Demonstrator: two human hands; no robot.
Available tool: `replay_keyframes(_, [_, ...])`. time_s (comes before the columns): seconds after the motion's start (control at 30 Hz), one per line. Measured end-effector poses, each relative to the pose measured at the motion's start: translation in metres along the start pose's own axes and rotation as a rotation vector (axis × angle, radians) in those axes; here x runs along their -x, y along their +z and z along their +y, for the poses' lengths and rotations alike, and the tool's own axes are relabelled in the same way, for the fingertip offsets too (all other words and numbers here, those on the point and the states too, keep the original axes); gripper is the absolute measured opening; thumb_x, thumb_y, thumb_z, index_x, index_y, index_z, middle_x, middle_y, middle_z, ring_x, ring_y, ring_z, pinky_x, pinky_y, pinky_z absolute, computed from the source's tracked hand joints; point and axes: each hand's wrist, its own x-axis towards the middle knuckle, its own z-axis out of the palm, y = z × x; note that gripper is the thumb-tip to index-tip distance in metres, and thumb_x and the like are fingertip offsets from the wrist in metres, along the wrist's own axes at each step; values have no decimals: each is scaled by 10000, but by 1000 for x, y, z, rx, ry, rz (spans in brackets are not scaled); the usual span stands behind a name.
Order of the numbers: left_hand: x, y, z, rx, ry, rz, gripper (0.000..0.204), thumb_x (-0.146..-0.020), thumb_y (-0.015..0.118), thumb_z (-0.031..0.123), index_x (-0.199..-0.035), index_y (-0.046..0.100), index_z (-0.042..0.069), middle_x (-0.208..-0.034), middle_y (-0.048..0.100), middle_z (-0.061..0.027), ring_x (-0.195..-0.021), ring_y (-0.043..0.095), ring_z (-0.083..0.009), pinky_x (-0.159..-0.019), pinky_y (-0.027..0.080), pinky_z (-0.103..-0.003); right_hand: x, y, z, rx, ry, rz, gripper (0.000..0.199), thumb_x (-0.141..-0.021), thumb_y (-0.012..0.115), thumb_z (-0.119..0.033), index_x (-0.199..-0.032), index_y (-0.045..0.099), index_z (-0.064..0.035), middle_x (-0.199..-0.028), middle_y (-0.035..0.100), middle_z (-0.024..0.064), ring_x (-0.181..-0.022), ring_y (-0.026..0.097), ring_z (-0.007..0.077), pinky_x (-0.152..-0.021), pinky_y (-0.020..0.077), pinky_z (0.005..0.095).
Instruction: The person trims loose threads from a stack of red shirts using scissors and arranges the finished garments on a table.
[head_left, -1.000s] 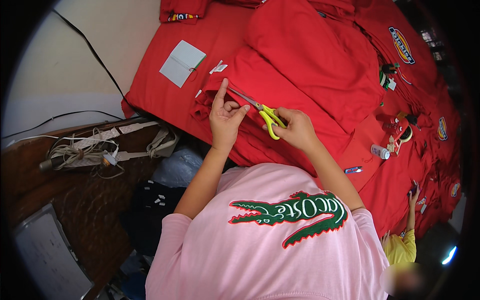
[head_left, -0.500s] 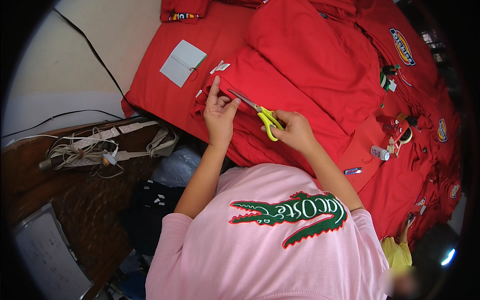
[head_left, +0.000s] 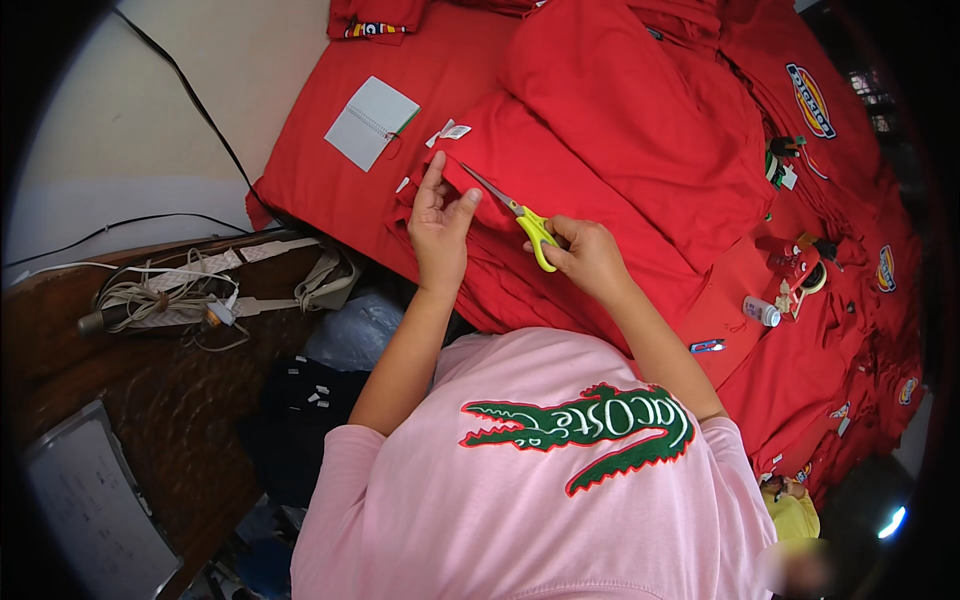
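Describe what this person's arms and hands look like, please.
The left hand and right hand are bare, with no gloves or watch visible. The forearms are uncovered too, below the short, plain pink sleeves of a pink shirt.

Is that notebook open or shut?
Open: the spiral notebook lies with pale pages on both sides of its wire binding.

A white strip (head_left: 892, 522) glares near blackened edges.
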Motion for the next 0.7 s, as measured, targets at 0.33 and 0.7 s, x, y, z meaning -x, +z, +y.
replay_keyframes(0.33, [-7, 2, -2, 143, 33, -45, 720, -901, 648, -172, -1557, 410, 5, -1411, 577, -99, -1137, 597, -114, -1002, 501, -256, -11, -1, -14, 209, -135, 97, 358, -794, 791, -387, -867, 669, -59, -709, 661, 118, -690, 663, 336, -640, 499, 480])
replay_keyframes(0.7, [-10, -6, 3, 112, 2, -110, 911, -855, 656, -215, -1633, 255, 36, -1549, 426, -144, -1096, 620, -124, -973, 539, -265, -12, 6, -6, 153, -130, 106, 268, -803, 786, -247, -935, 705, -28, -710, 652, 162, -631, 646, 318, -599, 495, 435])
